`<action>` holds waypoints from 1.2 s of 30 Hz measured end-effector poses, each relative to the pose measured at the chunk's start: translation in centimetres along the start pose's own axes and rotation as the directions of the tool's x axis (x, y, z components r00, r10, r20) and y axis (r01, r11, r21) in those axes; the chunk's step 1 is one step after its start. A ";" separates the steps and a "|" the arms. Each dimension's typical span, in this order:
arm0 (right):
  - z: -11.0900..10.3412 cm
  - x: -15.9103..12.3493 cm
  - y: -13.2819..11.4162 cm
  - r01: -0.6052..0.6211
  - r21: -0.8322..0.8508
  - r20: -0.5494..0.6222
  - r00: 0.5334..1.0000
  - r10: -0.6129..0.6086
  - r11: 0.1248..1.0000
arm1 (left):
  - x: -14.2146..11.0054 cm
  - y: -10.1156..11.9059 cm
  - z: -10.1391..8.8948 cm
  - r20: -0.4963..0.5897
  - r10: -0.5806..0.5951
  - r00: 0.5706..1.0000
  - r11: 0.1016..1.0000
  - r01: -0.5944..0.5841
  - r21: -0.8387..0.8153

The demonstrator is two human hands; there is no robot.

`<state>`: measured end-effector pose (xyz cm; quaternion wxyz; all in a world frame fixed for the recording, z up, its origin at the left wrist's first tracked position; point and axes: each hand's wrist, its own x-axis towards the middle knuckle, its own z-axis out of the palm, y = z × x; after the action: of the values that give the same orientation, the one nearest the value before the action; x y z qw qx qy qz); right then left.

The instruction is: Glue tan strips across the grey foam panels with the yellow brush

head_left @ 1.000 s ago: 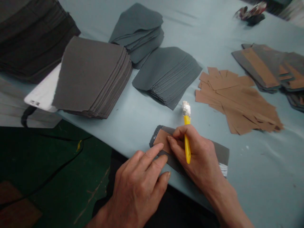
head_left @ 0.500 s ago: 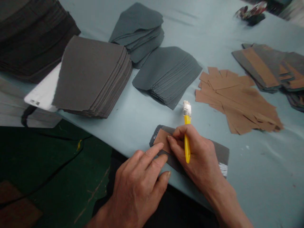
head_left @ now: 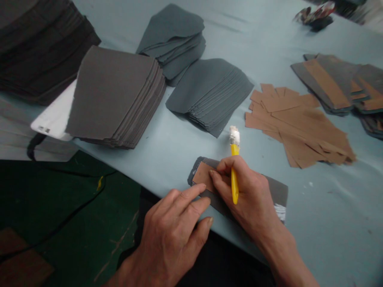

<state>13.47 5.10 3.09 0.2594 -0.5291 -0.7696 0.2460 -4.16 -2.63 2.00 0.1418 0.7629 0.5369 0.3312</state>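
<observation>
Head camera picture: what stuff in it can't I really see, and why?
All in the head view:
Brown strip: its far end is hidden by the right hand.
Dark grey piece: its middle is covered by the right hand.
Dark stack: cut off by the left and top edges.
Crumpled thing: too blurred to name.
White board: its marks are too small to read.

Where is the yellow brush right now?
In the head view, just right of centre: the yellow brush is held in the right hand over the dark panel, with the brown strips to its right.
</observation>
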 end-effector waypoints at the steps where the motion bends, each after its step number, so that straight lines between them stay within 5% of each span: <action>1: 0.0 0.0 0.0 -0.003 0.001 0.004 1.000 0.003 1.000 | 0.0 -0.1 0.0 -0.002 0.002 1.000 1.000 -0.002 -0.010; 9: 0.2 0.0 0.2 0.018 0.000 -0.013 1.000 -0.018 1.000 | -0.4 -0.4 0.0 -0.029 0.041 0.999 0.996 -0.043 -0.075; 36: 0.4 -0.1 0.5 0.027 -0.001 -0.038 0.999 -0.027 1.000 | 0.4 0.1 0.4 -0.031 -0.027 0.999 0.997 0.030 0.070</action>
<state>13.53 5.15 2.46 0.2775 -0.5231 -0.7716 0.2323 -3.72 -2.25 1.92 0.1113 0.7546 0.5612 0.3214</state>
